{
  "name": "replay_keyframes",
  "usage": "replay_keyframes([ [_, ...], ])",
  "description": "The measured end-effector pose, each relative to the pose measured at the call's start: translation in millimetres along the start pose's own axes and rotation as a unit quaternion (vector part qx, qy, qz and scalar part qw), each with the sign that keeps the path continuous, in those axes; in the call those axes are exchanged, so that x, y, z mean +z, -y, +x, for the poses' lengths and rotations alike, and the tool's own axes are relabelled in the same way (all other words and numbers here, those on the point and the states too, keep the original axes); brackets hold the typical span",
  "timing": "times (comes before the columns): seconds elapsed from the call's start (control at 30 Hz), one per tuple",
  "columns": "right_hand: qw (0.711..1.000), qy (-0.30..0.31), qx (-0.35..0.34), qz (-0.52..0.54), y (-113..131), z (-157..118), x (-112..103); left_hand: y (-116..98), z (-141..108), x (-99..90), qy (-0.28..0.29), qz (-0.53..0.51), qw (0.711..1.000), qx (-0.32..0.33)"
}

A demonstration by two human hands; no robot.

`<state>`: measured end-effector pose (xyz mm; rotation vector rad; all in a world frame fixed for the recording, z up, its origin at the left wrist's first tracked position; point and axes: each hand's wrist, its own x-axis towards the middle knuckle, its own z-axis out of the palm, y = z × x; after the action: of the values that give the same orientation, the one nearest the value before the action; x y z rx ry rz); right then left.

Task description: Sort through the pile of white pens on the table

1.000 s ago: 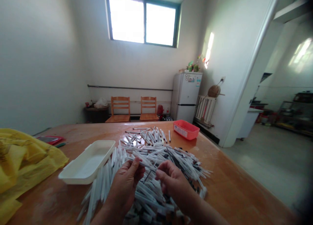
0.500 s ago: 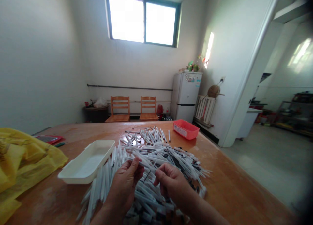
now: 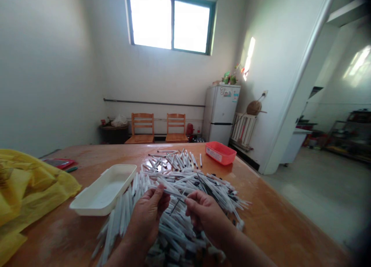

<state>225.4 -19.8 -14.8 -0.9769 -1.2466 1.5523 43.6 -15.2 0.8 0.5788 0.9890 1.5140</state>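
Observation:
A slim white pen [image 3: 174,194] spans the gap between my hands, above a large heap of white pens [image 3: 174,224] with dark ends. My left hand [image 3: 152,207] is closed, pinching the pen's left end between thumb and fingers. At its other end, the thumb and curled fingers of my right hand [image 3: 204,211] are closed on it; the tip is hidden there. A thin dark rod [image 3: 174,206] slants below the pen, and I cannot tell whether it is held or lies on the heap. Left of the heap stands a cream plastic tray [image 3: 77,210].
A red plastic basket [image 3: 228,158] stands at the table's far right. On the left lie a yellow plastic bag [image 3: 31,185] and a red flat object [image 3: 62,163]. Beyond the wooden table [image 3: 278,216] are two wooden chairs [image 3: 142,138] and a fridge [image 3: 222,112].
My right hand has risen slightly, and more of the pen between my hands shows. My left hand keeps its pinch. The view has shifted a little.

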Motion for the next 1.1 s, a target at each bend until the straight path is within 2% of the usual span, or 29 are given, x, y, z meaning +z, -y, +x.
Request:
replay_keyframes([
  [0.17, 0.977, -0.079, -0.090, -0.179, 4, 4, -17, -21, 12, -13.2, -0.088, -0.045, 0.990, 0.097],
  [0.33, 0.909, -0.169, -0.167, -0.342, 8, 9, -32, -30, 27, -29.0, -0.155, -0.008, 0.974, 0.166],
  [0.4, 0.883, -0.187, -0.168, -0.398, 9, 9, -35, -26, 29, -30.5, -0.138, 0.061, 0.969, 0.196],
  [0.47, 0.861, -0.194, -0.159, -0.443, 10, 9, -37, -19, 27, -29.2, -0.087, 0.160, 0.960, 0.213],
  [0.57, 0.840, -0.194, -0.147, -0.484, 10, 9, -39, -7, 23, -25.8, -0.019, 0.312, 0.923, 0.223],
  [0.67, 0.836, -0.198, -0.147, -0.491, 10, 9, -40, 1, 22, -24.2, 0.032, 0.418, 0.878, 0.229],
  [0.8, 0.841, -0.216, -0.161, -0.470, 9, 12, -43, 5, 21, -22.7, 0.085, 0.492, 0.836, 0.227],
  [0.97, 0.841, -0.246, -0.186, -0.444, 15, 12, -41, 0, 18, -21.2, 0.078, 0.534, 0.803, 0.252],
  [1.1, 0.844, -0.233, -0.192, -0.443, 31, 12, -34, -4, 17, -23.6, 0.035, 0.534, 0.806, 0.255],
])
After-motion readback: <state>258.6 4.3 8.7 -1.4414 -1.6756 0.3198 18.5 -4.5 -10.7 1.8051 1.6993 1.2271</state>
